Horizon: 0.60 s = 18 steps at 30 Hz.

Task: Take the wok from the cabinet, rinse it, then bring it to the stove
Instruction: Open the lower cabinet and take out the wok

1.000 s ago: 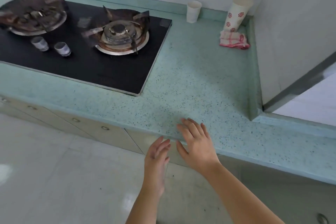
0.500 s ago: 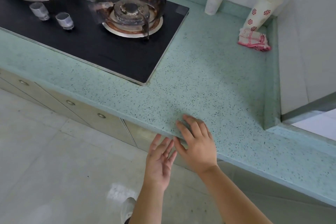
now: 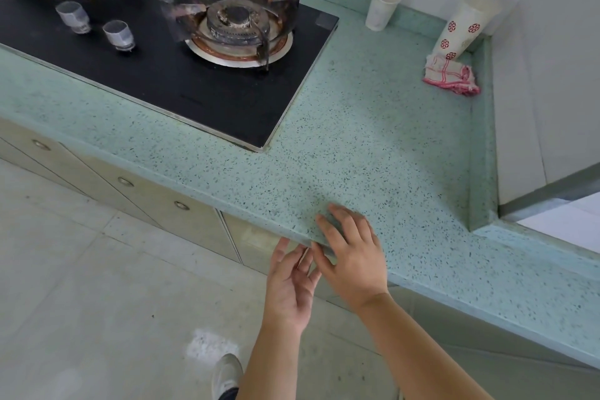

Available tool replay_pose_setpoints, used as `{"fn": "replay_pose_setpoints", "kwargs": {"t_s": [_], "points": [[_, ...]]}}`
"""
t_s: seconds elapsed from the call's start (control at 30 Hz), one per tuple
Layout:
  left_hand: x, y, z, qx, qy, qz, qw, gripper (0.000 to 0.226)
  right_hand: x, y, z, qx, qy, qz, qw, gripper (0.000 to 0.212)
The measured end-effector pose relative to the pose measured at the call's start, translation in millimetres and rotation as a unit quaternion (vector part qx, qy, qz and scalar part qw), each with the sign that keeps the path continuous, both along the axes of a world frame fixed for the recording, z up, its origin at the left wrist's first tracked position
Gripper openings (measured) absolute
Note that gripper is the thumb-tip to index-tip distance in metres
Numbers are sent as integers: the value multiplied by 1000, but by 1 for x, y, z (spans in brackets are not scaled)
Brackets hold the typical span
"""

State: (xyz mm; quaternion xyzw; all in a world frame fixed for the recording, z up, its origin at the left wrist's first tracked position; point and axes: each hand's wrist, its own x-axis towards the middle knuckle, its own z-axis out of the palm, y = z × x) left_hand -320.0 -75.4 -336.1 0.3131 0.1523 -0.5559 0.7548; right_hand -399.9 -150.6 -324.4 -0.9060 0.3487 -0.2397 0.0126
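No wok is in view. My right hand [image 3: 349, 253] rests flat on the front edge of the green speckled counter [image 3: 373, 146], fingers straight. Just below the edge, my left hand [image 3: 290, 282] reaches toward a beige cabinet door [image 3: 256, 240], fingers straight and holding nothing. The black gas stove [image 3: 156, 75] sits at the upper left of the counter. Its right burner [image 3: 238, 29] stands bare with a rusty pan support.
A white paper cup [image 3: 381, 10] stands by the back wall. A patterned cup [image 3: 464, 26] leans in the corner over a red-and-white cloth [image 3: 451, 75]. Two stove knobs [image 3: 94, 26] sit left of the burner. Cabinet fronts [image 3: 123, 182] with round pulls run below. My shoe [image 3: 227, 373] is on the floor.
The view has tilted down and closer to the counter. My left hand has risen to the counter's underside by the cabinet door. The right hand stays on the edge.
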Motion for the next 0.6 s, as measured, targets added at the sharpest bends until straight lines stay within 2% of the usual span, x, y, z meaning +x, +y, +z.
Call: {"fn": "replay_pose_setpoints", "kwargs": {"t_s": [0.13,0.33,0.6], "points": [[-3,-4,6,44,-21,10,999,38,-1,-1,0,-1,1,0,1000,37],[-2,1,14,78,-36,-3,996,30,-1,1,0,2,-8,0,1000,35],[-4,-1,11,197,-144,-40,969,39,-1,0,0,1,-14,2,1000,33]]}}
